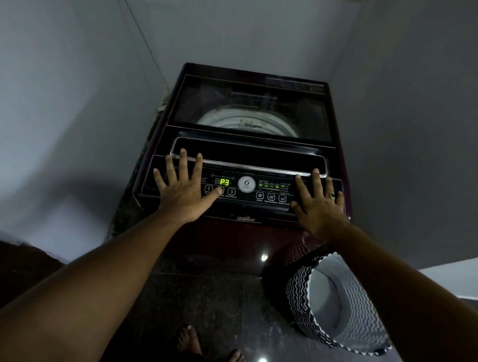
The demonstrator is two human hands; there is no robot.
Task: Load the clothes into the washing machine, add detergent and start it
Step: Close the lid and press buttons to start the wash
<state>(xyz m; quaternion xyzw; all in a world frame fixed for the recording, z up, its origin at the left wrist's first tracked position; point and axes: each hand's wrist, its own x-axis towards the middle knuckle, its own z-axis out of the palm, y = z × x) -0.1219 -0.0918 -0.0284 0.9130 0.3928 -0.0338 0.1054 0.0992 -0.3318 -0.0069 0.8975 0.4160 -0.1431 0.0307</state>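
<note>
Your left hand (184,190) lay flat on the left part of the washing machine's (251,142) control panel (245,203). Its fingers were straight, spread wide and grasping nothing. Two fingertips reached up to the chrome-edged lid handle (247,166), and the thumb tip rested on the middle one of three numbered buttons, just left of the Start/Pause button (231,192). Your right hand (318,206) was spread flat in the same way on the right end of the panel, released and holding nothing. It wore a ring (331,195) on one finger, and its longest fingers touched the handle's right end. Between your hands the green display (224,182) read P3, with a round white badge (246,183) beside it and small green indicator lights to the right of the badge. The machine was a dark maroon top-loading Whirlpool, standing against the grey walls in a narrow corner. Its lid (251,103) was down. Through the dark glass you could see the pale rim of the drum (224,121), but what lay inside could not be told. On the dark polished floor (197,290), low to the right of the machine, a laundry basket (298,296) with a black-and-white zigzag pattern lay tipped over, its mouth towards you and its pale lining showing. Your bare feet (189,341) stood near the bottom of the view, just left of the basket.
</note>
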